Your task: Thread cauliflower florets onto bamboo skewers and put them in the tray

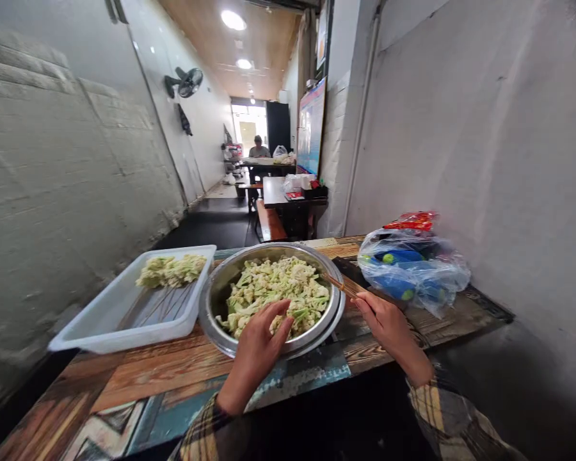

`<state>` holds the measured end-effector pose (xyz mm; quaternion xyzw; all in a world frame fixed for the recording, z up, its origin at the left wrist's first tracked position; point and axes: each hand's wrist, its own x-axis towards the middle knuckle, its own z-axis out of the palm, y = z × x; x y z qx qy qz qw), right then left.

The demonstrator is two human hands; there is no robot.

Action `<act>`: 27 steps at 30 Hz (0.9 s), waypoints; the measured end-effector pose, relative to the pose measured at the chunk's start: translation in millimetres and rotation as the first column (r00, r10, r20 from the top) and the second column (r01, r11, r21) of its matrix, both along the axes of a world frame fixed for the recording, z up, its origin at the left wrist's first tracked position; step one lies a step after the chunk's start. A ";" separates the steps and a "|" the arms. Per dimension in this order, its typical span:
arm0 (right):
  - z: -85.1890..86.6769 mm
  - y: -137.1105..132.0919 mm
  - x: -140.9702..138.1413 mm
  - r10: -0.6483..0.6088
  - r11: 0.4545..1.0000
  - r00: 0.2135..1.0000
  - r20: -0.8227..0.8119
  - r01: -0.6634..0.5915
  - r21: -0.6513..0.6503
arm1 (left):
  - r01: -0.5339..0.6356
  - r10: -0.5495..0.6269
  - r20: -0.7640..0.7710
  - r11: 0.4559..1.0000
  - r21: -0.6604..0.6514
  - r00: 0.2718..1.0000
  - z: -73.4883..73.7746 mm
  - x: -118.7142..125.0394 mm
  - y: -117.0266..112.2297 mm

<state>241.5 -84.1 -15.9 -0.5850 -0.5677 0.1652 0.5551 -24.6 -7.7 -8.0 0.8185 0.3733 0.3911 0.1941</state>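
Left hand: reached forward over the near rim of the steel bowl, palm down, fingers bent onto the cauliflower florets at the near edge of the heap. It touches them, but I cannot tell whether a piece is actually pinched (the knuckles hide the fingertips).

Right hand: rests just outside the bowl's right rim, closed around the butt of a thin wooden skewer.

Key relation: the skewer's long axis runs from the right hand up and leftward, its tip over the bowl's right rim and aimed toward the heap. The florets lie directly ahead of the left hand and to the left of the right hand. The left hand is in contact with them; the right is nearby but separate.

Florets: pale cream curds with light green stalks, cut small and uneven, piled loose and filling most of the bowl.

Left of the left hand: a white plastic tray, touching or nearly touching the bowl, with skewered pieces at its far end, sticks pointing toward the near side.

Beyond the right hand: a clear bag with blue and green contents, on the worn wooden table.
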 end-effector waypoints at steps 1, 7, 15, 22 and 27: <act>3.3 -2.4 -8.9 0.025 1.000 0.997 0.077 -0.024 -0.013 | 0.003 0.001 0.069 0.999 -0.047 0.998 1.0 -1.0 -0.7; 9.2 0.6 -44.9 0.053 0.998 0.959 0.280 -0.061 0.019 | 0.060 0.033 0.344 0.965 -0.255 0.939 0.7 -5.6 -1.7; 38.8 15.6 -59.6 0.296 0.955 0.471 -0.831 -0.168 0.245 | -0.026 0.058 0.346 0.995 -0.095 0.937 2.7 0.2 -15.5; 44.0 9.0 -61.7 0.303 0.953 0.266 -0.915 -0.085 0.290 | 0.119 -0.116 0.092 0.992 -0.032 0.989 -4.0 21.8 -80.9; 29.8 -3.3 -64.4 0.308 0.951 0.242 -0.920 -0.078 0.298 | 0.107 -0.104 0.037 0.989 -0.103 0.994 -24.1 32.3 -99.4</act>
